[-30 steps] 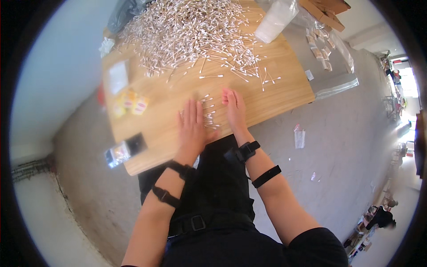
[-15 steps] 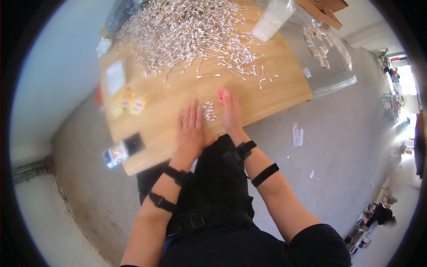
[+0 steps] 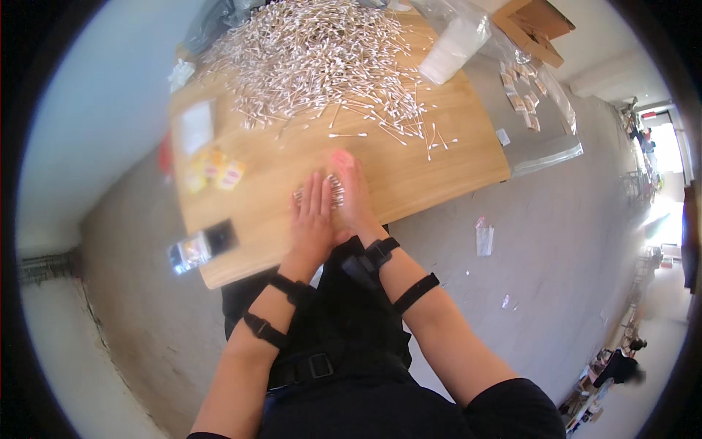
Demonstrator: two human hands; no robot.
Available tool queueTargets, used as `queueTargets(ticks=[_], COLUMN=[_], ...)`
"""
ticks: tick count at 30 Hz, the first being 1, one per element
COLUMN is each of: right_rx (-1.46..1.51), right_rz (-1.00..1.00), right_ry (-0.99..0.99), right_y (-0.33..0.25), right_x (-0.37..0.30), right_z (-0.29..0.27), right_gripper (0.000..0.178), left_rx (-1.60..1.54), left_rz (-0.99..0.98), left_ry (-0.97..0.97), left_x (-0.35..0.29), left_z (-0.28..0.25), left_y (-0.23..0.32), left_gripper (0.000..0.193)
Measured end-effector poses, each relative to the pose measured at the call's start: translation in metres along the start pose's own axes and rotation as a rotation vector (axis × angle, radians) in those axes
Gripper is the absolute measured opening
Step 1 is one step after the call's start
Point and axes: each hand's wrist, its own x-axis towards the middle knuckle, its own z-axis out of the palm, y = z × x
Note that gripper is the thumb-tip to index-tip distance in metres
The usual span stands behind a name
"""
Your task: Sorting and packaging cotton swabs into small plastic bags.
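My left hand [image 3: 313, 219] lies flat on the wooden table near its front edge, fingers stretched out over a small bunch of cotton swabs [image 3: 337, 192]. White swab tips show between the two hands, while the rest of the bunch is covered by the left fingers. Against the right side of this bunch, my right hand [image 3: 355, 192] stands on its edge, its fingers stretched forward and the tips bent slightly left. It grips nothing that I can see. A large heap of loose cotton swabs [image 3: 314, 62] spreads over the far part of the table.
The wooden table [image 3: 431, 164] also bears a phone-like dark object [image 3: 203, 247], yellow-and-white packets [image 3: 213, 168] and a white rectangular piece [image 3: 197, 126] at left. A clear plastic bag [image 3: 457, 47] lies far right. Beyond are an open cardboard box [image 3: 532, 28] and small packs [image 3: 524, 101].
My right hand has moved left, up against the small bunch of cotton swabs and close to my left hand. The left hand stays on the bunch.
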Motion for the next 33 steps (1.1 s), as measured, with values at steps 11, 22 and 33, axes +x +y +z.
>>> queueTargets(ticks=[11,22,33], right_rx=[-0.103,0.506,0.494], right_rz=[0.050,0.275,0.251], right_ry=[-0.067,0.144,0.088], right_y=[-0.021,-0.012,0.001], right_x=[-0.011,0.000,-0.001], right_z=[0.050,0.043,0.032], right_gripper=[0.041,0.060,0.047], left_rx=[0.164,0.028,-0.046], left_rz=[-0.090,-0.191,-0.106], left_ry=[0.124,-0.072,-0.031], left_x=[-0.008,0.016,-0.010], left_z=[0.015,-0.010,-0.008], left_y=[-0.027,-0.035,-0.021], left_gripper=[0.104,0.103,0.112])
